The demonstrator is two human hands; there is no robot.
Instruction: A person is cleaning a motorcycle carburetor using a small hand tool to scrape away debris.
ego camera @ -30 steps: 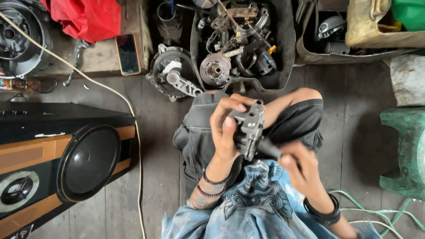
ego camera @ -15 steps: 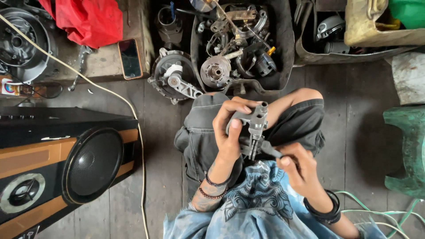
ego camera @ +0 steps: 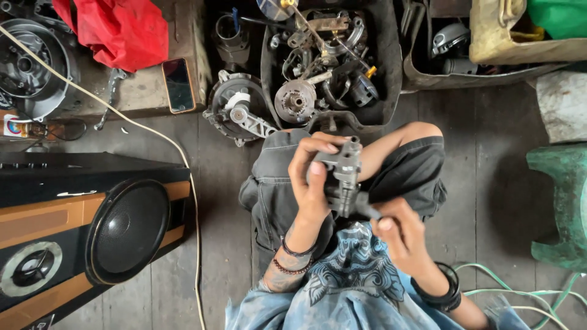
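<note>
My left hand (ego camera: 312, 180) grips a small grey metal engine part (ego camera: 342, 168) above my lap, fingers curled over its top and thumb on its side. My right hand (ego camera: 400, 235) sits just below and to the right, holding a dark tool handle (ego camera: 365, 209) whose tip meets the underside of the part. Both wrists carry bracelets. My knees in dark shorts spread out under the hands.
A black tub (ego camera: 333, 61) of metal engine parts lies ahead, a round engine cover (ego camera: 238, 110) beside it. A phone (ego camera: 178, 84) and red cloth (ego camera: 119, 30) rest on a board. A large speaker (ego camera: 92, 226) stands left, a green stool (ego camera: 559, 201) right.
The metal part has turned slightly in my left hand and the hands have shifted a little; my right hand stays on the tool below it.
</note>
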